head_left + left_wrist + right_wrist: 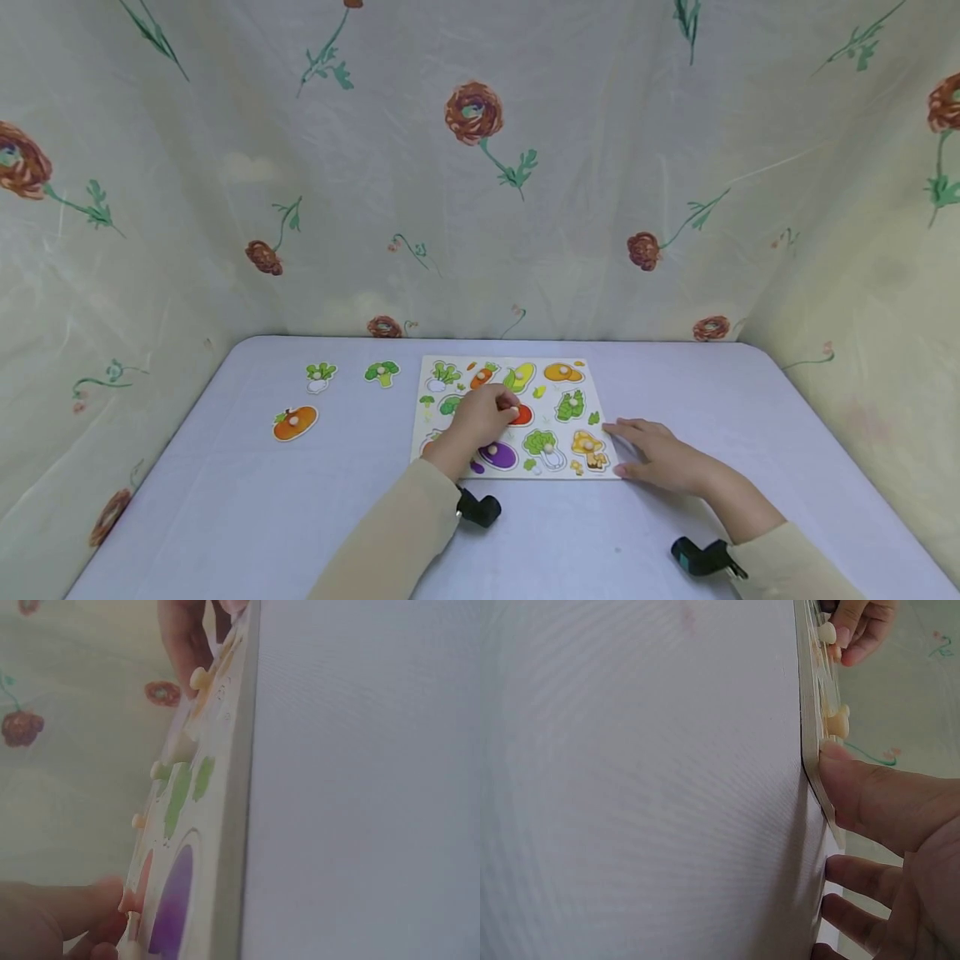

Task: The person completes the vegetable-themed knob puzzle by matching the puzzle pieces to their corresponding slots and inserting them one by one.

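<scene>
A wooden knob puzzle board (491,477) with vegetable pictures lies on the table. Over its middle, my left hand (480,417) pinches the knob of the red tomato piece (523,415); the fingers cover part of that piece. The purple eggplant piece (498,455) lies just below that hand. At the board's right edge my right hand (660,454) rests with fingers spread, and its thumb (866,791) touches the board's corner in the right wrist view. The yellow mushroom piece (588,448) is the nearest piece to it. Cabbage, corn and other pieces sit around on the board.
Left of the board, three loose pieces lie on the white tablecloth (210,500): a radish (320,377), a broccoli (382,373) and a pumpkin (295,423). A flowered curtain (570,208) encloses the table at the back and sides.
</scene>
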The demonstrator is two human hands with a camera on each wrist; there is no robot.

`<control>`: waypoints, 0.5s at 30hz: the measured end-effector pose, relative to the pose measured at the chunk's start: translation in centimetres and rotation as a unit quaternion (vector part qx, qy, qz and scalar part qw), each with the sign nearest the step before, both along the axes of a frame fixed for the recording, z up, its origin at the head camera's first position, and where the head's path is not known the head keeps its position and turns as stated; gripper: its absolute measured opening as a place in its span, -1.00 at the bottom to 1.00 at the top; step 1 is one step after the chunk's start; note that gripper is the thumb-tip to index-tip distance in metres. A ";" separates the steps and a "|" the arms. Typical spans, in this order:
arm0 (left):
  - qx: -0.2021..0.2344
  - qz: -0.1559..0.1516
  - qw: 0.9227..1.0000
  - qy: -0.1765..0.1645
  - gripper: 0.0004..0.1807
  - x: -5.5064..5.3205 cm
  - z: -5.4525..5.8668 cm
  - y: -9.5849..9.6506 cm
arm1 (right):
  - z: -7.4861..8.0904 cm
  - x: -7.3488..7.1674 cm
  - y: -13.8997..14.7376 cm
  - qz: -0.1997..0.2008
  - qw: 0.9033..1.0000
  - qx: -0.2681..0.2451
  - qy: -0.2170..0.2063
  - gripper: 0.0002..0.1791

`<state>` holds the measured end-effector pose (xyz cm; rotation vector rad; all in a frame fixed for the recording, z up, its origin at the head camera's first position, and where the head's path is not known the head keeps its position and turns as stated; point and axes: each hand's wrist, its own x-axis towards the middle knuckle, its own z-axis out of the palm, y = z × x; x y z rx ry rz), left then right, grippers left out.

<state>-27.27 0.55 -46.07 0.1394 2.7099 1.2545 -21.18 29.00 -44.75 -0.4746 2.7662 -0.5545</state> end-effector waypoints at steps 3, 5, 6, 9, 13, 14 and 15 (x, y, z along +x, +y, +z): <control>0.017 -0.001 1.000 -0.001 -0.90 0.0 0.1 -0.4 | 0.0 0.0 0.0 -0.002 1.000 0.002 -0.001 -0.19; 0.025 -0.001 1.000 0.003 -0.88 0.0 0.3 -0.7 | 0.0 0.0 0.0 -0.002 1.000 0.002 -0.002 -0.19; 0.027 -0.002 1.000 0.005 -0.86 0.0 0.4 -1.0 | 0.0 0.0 0.0 -0.002 1.000 0.002 -0.002 -0.19; 0.027 -0.002 0.999 0.019 -0.86 0.0 0.9 -1.7 | 0.0 0.0 0.0 0.000 1.000 0.002 -0.001 -0.19; 0.022 0.000 0.999 0.041 -0.87 0.0 1.7 -2.8 | 0.0 0.0 0.0 0.002 1.000 0.002 0.002 -0.19; 0.021 0.000 0.999 0.048 -0.88 0.0 1.9 -3.1 | 0.0 0.0 0.0 0.002 1.000 0.002 0.001 -0.19; 0.022 0.000 0.998 0.054 -0.87 0.0 2.1 -3.4 | 0.0 0.0 0.0 0.002 1.000 0.002 0.001 -0.18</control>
